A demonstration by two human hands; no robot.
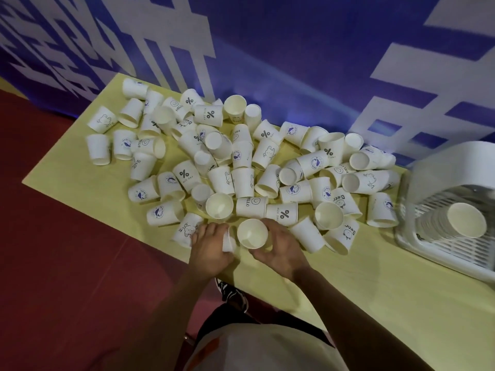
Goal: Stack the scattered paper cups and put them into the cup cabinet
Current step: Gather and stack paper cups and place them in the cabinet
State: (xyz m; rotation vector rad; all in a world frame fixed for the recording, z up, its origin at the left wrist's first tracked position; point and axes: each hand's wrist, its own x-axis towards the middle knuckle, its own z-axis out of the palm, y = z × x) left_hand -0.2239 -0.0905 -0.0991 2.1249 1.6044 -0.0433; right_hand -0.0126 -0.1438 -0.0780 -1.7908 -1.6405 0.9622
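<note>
Several white printed paper cups lie scattered over the yellow table, most on their sides, a few upright. At the near edge my right hand curls around an upright cup whose open mouth faces up. Beside it my left hand grips another white cup, mostly hidden under the fingers. At the far right stands the white cup cabinet, with a stack of nested cups lying in it, mouth toward me.
A blue wall banner with white characters runs along the table's far side. Red floor lies to the left of the table. My shoe shows below the table's near edge.
</note>
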